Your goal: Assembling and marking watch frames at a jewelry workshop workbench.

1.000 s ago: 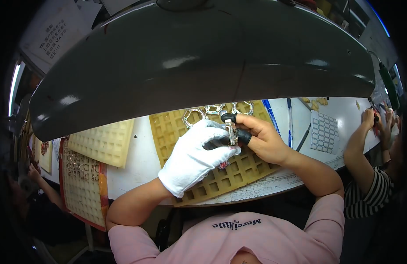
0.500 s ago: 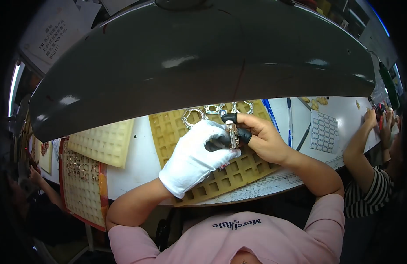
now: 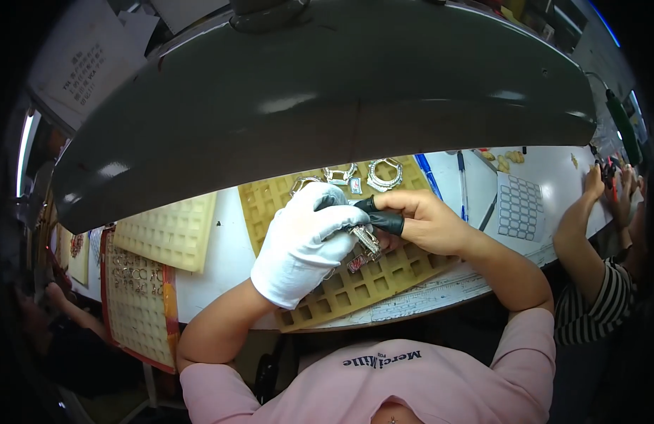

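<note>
The left hand (image 3: 304,244), in a white cloth glove, is curled closed around a small silver metal piece with a dangling strip (image 3: 364,247), which pokes out from under its fingers on the side facing the right hand. The bare right hand (image 3: 429,225) meets it there, its thumb and forefinger capped in black finger cots (image 3: 385,220) and pinched together on the upper end of the same piece, the other fingers folded loosely. Both hands hover just above a tan moulded tray of square compartments (image 3: 398,272), directly beneath them. Just beyond the fingertips, at the tray's far edge, lie several silver ring-shaped metal frames (image 3: 383,174). Well to the left of the gloved hand sits a second tan compartment tray (image 3: 170,233). To the right of the bare hand lie blue pens (image 3: 461,182) and a white grid sheet (image 3: 520,207), with another person's forearm (image 3: 578,237) beyond them.
</note>
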Available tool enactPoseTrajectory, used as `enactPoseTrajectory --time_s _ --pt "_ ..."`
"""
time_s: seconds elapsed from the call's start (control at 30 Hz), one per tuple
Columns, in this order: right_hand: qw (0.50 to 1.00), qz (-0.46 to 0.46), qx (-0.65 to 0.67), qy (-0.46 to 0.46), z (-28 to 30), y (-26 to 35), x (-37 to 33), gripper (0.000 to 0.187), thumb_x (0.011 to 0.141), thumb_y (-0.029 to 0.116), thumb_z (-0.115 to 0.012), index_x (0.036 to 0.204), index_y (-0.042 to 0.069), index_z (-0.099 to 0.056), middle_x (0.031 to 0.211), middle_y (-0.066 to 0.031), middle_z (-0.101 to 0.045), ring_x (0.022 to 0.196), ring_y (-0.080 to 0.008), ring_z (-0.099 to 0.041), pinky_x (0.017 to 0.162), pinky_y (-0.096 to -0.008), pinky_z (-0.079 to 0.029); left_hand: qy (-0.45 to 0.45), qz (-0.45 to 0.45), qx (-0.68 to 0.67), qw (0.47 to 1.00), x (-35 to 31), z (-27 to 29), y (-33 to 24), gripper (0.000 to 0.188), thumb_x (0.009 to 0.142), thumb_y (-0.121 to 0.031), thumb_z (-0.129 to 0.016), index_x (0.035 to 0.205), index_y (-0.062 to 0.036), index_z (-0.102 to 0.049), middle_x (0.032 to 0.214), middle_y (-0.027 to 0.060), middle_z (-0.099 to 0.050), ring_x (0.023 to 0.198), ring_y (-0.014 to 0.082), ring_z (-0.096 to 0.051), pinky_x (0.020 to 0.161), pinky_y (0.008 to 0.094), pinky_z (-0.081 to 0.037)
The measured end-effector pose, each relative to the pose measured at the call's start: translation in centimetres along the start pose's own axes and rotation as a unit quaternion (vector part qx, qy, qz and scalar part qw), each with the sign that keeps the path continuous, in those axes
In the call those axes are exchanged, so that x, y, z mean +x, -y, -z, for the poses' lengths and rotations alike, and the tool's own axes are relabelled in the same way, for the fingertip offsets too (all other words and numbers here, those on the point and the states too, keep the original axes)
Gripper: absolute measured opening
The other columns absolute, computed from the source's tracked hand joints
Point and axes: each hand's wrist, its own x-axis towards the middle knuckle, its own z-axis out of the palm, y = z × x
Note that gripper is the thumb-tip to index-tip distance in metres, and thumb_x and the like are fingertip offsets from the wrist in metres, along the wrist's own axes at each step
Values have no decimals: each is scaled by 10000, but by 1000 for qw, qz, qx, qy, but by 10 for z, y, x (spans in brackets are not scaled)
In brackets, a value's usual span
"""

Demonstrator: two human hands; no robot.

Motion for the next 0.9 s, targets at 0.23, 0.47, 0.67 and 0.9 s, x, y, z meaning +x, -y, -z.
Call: enactPoseTrajectory --time_s 0.23,0.47,0.67,0.9 --pt "920 206 -315 -113 -7 3 -11 342 799 266 -779 959 18 -606 769 -33 -572 613 -116 -543 544 -268 -437 -41 52 32 997 0 -4 6 217 725 2 -626 909 -86 -700 923 99 -610 757 268 -639 663 352 -525" --pt "795 354 -450 -200 -1 -7 -2 295 642 -9 -653 929 28 -597 769 -91 -579 654 -282 -595 570 -380 -477 -24 112 -32 993 -1 -10 2 245 756 -88 -770 985 -55 -689 979 99 -609 841 245 -640 725 332 -527" --pt "768 383 -460 -228 1 -12 1 267 626 -12 -673 883 37 -620 779 -80 -588 634 -253 -593 531 -361 -467 -12 95 -64 993 -3 -12 10 279 732 -82 -778 990 -44 -676 1002 116 -592 882 254 -617 751 335 -517" --pt "760 400 -455 -235 1 -13 2 267 619 -24 -686 875 38 -646 793 -73 -611 636 -233 -600 533 -342 -475 2 111 -41 993 -3 -10 7 287 721 -95 -780 984 -46 -676 963 112 -584 883 268 -599 752 353 -505"
